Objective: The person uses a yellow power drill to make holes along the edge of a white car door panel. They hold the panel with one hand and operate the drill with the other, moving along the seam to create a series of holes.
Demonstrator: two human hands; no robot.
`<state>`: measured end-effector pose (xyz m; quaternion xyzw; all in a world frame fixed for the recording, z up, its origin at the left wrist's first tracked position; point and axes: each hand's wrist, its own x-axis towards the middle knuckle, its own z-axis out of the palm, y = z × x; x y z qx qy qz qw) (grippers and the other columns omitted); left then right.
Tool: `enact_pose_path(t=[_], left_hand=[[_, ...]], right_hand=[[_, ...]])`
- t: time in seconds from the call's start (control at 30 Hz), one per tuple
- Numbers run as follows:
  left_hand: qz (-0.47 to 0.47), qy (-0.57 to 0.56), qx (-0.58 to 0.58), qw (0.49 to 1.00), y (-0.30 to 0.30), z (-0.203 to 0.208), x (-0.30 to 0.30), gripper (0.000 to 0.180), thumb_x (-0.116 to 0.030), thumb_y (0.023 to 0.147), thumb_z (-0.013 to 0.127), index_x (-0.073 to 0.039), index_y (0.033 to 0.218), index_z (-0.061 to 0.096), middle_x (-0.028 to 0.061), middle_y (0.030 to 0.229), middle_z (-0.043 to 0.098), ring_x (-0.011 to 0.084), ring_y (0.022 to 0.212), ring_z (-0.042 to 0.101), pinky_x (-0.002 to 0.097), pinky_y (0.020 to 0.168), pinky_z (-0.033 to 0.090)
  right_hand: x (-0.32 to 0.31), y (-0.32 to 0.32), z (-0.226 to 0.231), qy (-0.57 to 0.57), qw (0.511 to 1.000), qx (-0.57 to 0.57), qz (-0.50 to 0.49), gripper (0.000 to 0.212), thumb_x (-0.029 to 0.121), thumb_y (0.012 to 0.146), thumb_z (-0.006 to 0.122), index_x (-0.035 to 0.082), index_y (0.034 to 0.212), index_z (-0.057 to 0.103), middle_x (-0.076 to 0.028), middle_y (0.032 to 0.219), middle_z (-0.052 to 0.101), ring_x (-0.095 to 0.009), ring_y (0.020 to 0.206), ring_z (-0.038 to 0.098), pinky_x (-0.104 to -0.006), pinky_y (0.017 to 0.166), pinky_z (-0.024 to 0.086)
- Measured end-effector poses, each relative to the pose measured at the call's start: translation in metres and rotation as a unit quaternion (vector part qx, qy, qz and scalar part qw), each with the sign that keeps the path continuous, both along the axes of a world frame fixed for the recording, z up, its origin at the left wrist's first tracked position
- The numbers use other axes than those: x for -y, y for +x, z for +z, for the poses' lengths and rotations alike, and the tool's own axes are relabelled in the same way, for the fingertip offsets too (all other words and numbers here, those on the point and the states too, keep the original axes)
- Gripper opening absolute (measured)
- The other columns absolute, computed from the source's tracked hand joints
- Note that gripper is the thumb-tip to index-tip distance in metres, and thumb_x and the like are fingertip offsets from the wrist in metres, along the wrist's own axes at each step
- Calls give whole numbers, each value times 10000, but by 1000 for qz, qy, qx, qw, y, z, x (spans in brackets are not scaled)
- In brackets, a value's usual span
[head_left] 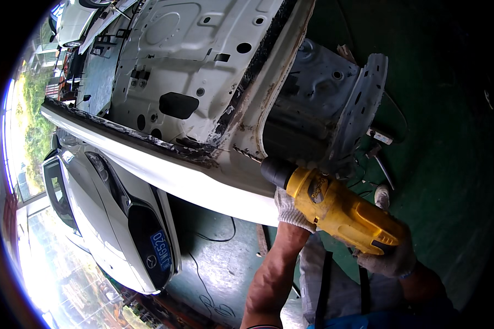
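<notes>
Here's the drill (343, 208) at four o'clock on my feed, its bit (248, 154) aimed toward ten, right at the scraped corner (233, 169) of the white shell (186, 60). My right hand (392, 260) is clasped round the drill's rear end; its trigger finger is hidden, so I can't say whether the thing is live. My left hand (292, 205) sits under the front, fingers out of sight, and I can't tell whether it's gripping or merely bracing. That's worry number one: if it's only propping, a jammed bit could wrench the whole body round against my right wrist. Number two, the tip: I can't make out whether it touches metal, and on that rusty, uneven surface it could skate, either toward three o'clock and over the arch edge (265, 129), or toward nine along the sill (203, 183). Sideways load there could snap the bit. Number three, the knit cuff (296, 215) lies just beside the chuck (274, 171); a stray thread could catch if it spins. And watch the footing: a shoe (382, 196) between three and four, a hammer-like tool (385, 171) near it, a cable (217, 240) at seven; one misstep could tip my weight onto the drill.
</notes>
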<state>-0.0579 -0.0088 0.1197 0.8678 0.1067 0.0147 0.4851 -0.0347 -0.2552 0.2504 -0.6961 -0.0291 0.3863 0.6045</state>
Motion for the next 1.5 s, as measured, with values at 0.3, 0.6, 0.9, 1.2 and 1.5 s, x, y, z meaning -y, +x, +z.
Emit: enact_pose_path(t=[0.3, 0.6, 0.9, 1.2, 1.5], left_hand=[[-7, 0, -7, 1000, -3, -1, 2, 378, -349, 780, 720, -172, 1108, 660, 66, 1054, 651, 327, 1076, 623, 509, 982, 504], [-4, -12, -11, 1000, -4, -5, 3, 408, -360, 790, 721, -186, 1156, 670, 65, 1097, 664, 330, 1113, 625, 514, 1003, 502], [76, -268, -57, 959, -14, -13, 5, 447, -369, 867, 692, -186, 1273, 658, 72, 1210, 676, 328, 1189, 618, 506, 1051, 490], [-28, -59, -41, 997, -10, -4, -5, 370, -307, 985, 605, -130, 1309, 621, 87, 1232, 673, 288, 1170, 627, 446, 1028, 515], [64, -313, -38, 947, -9, 3, -2, 257, -170, 1114, 509, -60, 1339, 567, 98, 1229, 668, 232, 1120, 651, 357, 977, 557]], right_hand=[[2, -1, -5, -13, 998, 55, 23, 510, 266, 684, 858, 79, 1141, 731, -99, 878, 757, -345, 779, 700, -501, 968, 491], [3, -5, -7, -4, 1000, 19, 6, 520, 284, 693, 857, 77, 1151, 724, -94, 858, 753, -342, 743, 695, -500, 942, 498], [7, -8, -15, 1, 999, 39, 31, 549, 206, 698, 850, 31, 1189, 677, -99, 958, 753, -281, 821, 716, -435, 806, 562], [11, -6, -13, 12, 998, 22, 53, 615, 124, 720, 817, -16, 1282, 612, -121, 1079, 737, -238, 923, 725, -394, 842, 594], [14, -4, -15, 14, 996, 3, 83, 664, 38, 740, 769, -49, 1365, 562, -158, 1226, 725, -215, 1073, 742, -367, 897, 631]])
